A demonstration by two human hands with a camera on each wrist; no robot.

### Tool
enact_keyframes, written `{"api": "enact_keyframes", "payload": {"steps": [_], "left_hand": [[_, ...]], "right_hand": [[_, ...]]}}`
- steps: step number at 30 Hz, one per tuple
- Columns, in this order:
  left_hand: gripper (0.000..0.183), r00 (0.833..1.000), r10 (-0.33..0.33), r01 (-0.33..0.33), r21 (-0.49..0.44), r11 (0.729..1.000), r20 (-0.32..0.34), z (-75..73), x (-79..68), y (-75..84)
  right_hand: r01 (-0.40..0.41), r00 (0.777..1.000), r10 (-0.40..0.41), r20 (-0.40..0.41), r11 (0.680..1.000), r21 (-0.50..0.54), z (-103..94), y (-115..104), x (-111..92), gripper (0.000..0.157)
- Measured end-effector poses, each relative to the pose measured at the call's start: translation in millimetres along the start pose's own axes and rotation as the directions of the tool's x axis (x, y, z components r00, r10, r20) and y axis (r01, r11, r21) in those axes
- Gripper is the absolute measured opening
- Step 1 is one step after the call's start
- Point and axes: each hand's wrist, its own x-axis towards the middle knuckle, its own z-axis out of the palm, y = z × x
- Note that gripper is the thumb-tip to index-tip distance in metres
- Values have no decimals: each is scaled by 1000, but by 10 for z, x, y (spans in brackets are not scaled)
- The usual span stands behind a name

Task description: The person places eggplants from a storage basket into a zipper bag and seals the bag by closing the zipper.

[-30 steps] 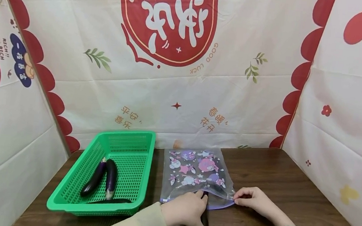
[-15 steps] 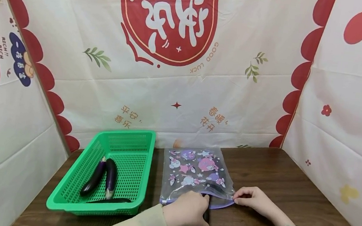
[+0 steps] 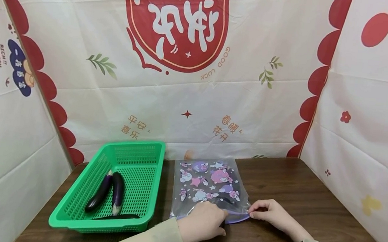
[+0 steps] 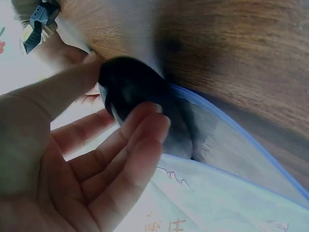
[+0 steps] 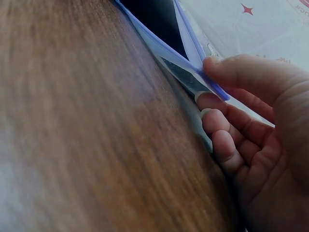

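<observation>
A clear zip bag (image 3: 197, 180) printed with pink and purple figures lies flat on the table, its purple-edged mouth toward me. My left hand (image 3: 202, 221) is at that mouth. In the left wrist view, its thumb and fingers hold the near end of a dark eggplant (image 4: 130, 79), whose far part lies inside the bag. From the head, the hand covers most of this eggplant. My right hand (image 3: 272, 217) pinches the right corner of the mouth; in the right wrist view, thumb and forefinger grip the purple zip edge (image 5: 166, 47), with the mouth parted beside them.
A green plastic basket (image 3: 155, 195) stands left of the bag. Two eggplants (image 3: 101, 194) lie side by side in it, with another dark one (image 3: 119, 217) near its front wall. Printed cloth walls (image 3: 154, 94) enclose the brown wooden table (image 3: 289, 184) at the back and sides.
My left hand has pushed the eggplant forward, deeper into the bag; less of it shows outside the mouth. My right hand keeps its pinch on the corner. The head view has shifted slightly.
</observation>
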Motion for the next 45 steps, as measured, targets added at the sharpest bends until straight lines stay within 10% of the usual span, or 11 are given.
{"api": "enact_keyframes", "payload": {"steps": [10,28,45], "left_hand": [[12,999,13,-14,-24,1000,-32,53,50,0],[79,982,-44,58,-71,996,185,84,35,129],[70,982,-89,101,-70,992,169,215,82,95]], "right_hand": [[-10,1000,10,-4,1000,-15,0,51,14,6],[-37,999,36,7,999,34,10,58,-33,6],[-26,1000,26,-12,1000,-7,9,30,0,9]]}}
